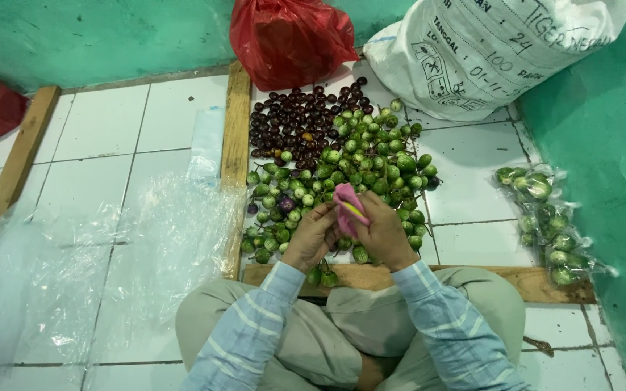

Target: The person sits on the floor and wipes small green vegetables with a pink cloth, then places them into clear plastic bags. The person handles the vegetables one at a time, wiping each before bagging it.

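Both hands, left hand [311,235] and right hand [384,230], grip a pink cloth [348,206] (fingers clenched) above green eggplants [356,163]; best held taut.

Your left hand [311,239] and right hand [385,233] hold a pink cloth [348,206] with a yellow streak. Your sleeves [436,318] are pale blue with white stripes. Before you lie green round eggplants [360,163] and dark purple ones [295,119], a red plastic bag [288,36], a white sack [487,43], teal walls [603,145].
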